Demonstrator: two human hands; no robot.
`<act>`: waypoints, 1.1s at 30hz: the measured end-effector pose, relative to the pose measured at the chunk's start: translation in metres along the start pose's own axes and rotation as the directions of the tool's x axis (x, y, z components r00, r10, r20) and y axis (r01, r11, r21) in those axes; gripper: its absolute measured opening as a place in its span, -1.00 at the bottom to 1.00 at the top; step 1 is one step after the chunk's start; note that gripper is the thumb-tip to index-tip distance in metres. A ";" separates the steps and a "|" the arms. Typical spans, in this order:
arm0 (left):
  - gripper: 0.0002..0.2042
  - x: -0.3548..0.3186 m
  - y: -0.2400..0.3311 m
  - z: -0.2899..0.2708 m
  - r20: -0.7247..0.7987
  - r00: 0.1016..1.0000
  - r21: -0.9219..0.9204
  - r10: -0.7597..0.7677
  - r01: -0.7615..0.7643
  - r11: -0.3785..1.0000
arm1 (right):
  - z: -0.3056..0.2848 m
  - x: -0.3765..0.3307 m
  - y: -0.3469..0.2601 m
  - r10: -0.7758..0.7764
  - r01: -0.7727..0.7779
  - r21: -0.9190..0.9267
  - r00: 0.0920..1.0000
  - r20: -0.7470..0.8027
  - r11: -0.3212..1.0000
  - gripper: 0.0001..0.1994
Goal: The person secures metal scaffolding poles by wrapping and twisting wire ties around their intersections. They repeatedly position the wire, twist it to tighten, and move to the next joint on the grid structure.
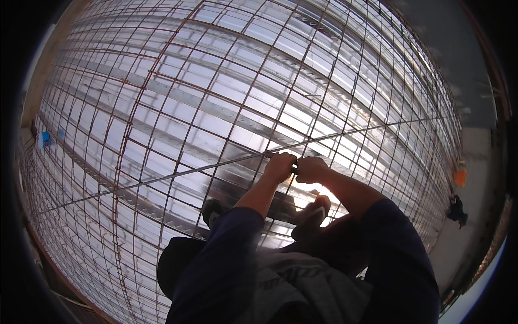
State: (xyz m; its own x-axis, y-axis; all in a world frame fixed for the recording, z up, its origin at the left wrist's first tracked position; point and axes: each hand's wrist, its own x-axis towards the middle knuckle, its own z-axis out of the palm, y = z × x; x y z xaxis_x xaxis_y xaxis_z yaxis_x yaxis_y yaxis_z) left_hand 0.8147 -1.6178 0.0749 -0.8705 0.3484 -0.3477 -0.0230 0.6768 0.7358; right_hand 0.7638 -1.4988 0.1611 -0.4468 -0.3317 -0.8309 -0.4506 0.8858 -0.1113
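My left hand [280,166] and my right hand [312,169] are closed side by side, nearly touching, low over a mesh of thin rebar [200,93]. A small dark piece [294,166] shows between them; its kind and most of what the fingers grip are hidden. Just beyond my knuckles runs a long straight rod [226,162], lying diagonally across the mesh from lower left to upper right. It passes close by the left hand, but I cannot tell whether the fingers touch it.
Shiny ribbed metal decking [245,121] lies under the mesh, with strong glare near my hands. My shoes [312,217] stand behind them. A blue object [43,139] sits at the far left, an orange one [460,174] at the right edge, near a dark figure like a person [456,211].
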 end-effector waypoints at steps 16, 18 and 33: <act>-0.58 0.029 -0.115 -0.062 -0.152 0.826 -0.134 -0.542 0.526 0.840 | 0.061 0.029 0.069 -0.325 0.280 0.257 0.934 0.151 0.925 -0.28; -0.56 0.029 -0.119 -0.050 -0.133 0.799 -0.179 -0.586 0.562 0.807 | 0.052 0.024 0.075 -0.265 0.195 0.256 0.924 0.277 0.947 -0.28; -0.77 0.063 -0.078 -0.150 -0.182 0.920 -0.246 -0.347 0.299 0.922 | 0.114 0.054 0.068 -0.196 0.242 0.471 0.970 -0.145 0.848 -0.57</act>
State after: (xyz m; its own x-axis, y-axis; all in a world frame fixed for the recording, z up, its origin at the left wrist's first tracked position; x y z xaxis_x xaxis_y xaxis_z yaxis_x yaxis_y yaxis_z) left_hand 0.6882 -1.7459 0.0824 -0.8824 -0.0326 -0.4694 -0.4025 0.5689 0.7172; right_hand 0.7968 -1.4192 0.0471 -0.4571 -0.5424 -0.7049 -0.1261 0.8241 -0.5523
